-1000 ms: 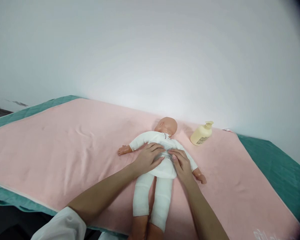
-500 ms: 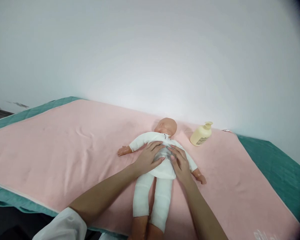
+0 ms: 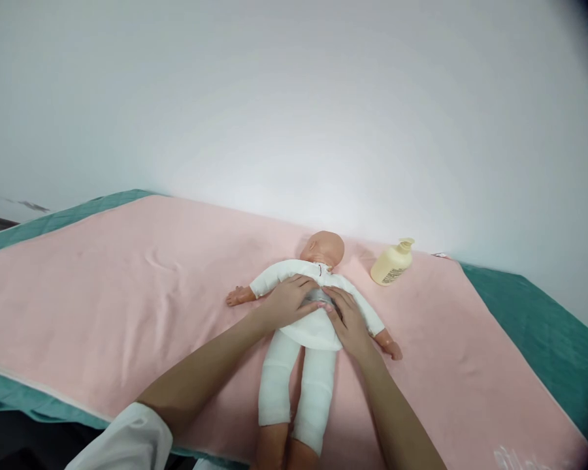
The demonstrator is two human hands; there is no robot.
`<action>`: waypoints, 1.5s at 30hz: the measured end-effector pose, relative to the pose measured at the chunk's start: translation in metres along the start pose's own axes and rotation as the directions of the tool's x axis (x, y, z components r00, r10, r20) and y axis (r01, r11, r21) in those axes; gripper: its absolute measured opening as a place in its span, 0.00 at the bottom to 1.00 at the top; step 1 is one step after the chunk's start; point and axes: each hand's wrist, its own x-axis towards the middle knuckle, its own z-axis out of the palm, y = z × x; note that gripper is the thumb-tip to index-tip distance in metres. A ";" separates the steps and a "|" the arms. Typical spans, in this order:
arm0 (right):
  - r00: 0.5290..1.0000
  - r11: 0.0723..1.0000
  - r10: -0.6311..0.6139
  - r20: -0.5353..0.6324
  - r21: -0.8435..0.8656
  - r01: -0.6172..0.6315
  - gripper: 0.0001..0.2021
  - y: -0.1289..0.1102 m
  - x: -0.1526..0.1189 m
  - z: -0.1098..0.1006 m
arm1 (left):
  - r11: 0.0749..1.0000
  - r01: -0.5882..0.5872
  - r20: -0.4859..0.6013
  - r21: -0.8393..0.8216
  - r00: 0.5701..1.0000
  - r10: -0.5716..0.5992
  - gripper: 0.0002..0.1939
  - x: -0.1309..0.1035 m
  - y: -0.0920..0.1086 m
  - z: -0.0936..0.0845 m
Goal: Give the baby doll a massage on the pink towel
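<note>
Doll (image 3: 314, 330): handling seems underway; remainder unclear.
Left hand (image 3: 288, 304), right hand (image 3: 349, 324): resting on it, grips apart.
Bottle (image 3: 391, 266): two o'clock.

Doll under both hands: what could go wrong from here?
The doll lies on a wrinkled blanket, so uneven pressure from the left hand and right hand could slide it. The pump bottle stands on the same blanket near the doll's head, so a tug there might topple it.
</note>
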 end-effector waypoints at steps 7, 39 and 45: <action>0.999 1.000 0.002 -0.049 0.021 -0.001 0.20 -0.001 0.003 -0.001 | 1.000 -0.020 -0.129 0.016 0.991 0.022 0.19 0.004 -0.001 0.001; 0.998 0.999 0.029 0.049 0.022 -0.030 0.22 0.008 0.010 0.002 | 0.996 0.084 -0.079 -0.010 0.993 -0.085 0.22 0.001 -0.010 0.008; 0.989 0.986 0.058 -0.136 0.161 -0.036 0.17 0.000 -0.002 -0.010 | 0.993 -0.064 -0.311 -0.098 0.950 0.030 0.13 -0.008 -0.003 -0.002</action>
